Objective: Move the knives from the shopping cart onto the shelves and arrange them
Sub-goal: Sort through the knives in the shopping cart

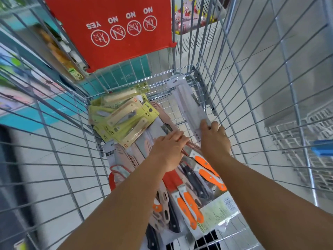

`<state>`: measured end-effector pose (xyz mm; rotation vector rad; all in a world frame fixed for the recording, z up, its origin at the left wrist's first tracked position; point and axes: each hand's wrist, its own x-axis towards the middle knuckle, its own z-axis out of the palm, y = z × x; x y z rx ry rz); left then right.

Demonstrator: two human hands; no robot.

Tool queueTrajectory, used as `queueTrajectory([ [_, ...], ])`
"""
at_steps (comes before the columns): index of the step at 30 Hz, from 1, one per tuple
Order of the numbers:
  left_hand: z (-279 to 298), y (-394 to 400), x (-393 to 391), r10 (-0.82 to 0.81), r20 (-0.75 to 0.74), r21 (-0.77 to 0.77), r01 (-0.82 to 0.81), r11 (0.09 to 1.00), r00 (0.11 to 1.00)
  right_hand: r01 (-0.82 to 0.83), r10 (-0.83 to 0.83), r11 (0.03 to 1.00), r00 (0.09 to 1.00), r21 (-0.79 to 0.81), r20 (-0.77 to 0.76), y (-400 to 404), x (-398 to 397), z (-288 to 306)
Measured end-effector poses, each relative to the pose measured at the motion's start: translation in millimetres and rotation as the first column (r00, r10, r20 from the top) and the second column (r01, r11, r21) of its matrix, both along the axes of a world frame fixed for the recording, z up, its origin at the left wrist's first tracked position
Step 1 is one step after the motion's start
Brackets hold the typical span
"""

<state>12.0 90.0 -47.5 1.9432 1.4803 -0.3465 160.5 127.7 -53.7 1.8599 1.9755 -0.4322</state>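
White knife pack [189, 107] — lengthwise in cart [252, 87] — right hand [214, 139] grips.

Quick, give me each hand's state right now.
Left hand: fingers straight, resting on the knife packs; holds nothing.
Right hand: fingers curled on the white pack.

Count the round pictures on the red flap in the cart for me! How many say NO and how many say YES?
On the red flap:
NO circles: 3
YES circles: 1
Total: 4
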Motion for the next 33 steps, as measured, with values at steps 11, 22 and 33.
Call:
queueTrajectory([
  [11, 7, -18, -3, 0.249, 0.026, 0.114, -0.250, 0.961, 0.968, -0.029, 0.038, 0.999, 0.946, 0.031, -0.323, -24, 16, 9],
  [22, 18, -75, 0, 0.629, -0.013, 0.003, -0.629, 0.778, 0.778, 0.003, -0.051, 0.987, 0.956, -0.163, -0.287, -70, 22, 20],
  [33, 35, -99, 44, 0.828, -0.151, -0.115, -0.842, 0.527, 0.540, -0.023, -0.015, 0.990, 0.963, -0.136, -0.270, -80, 27, 26],
])
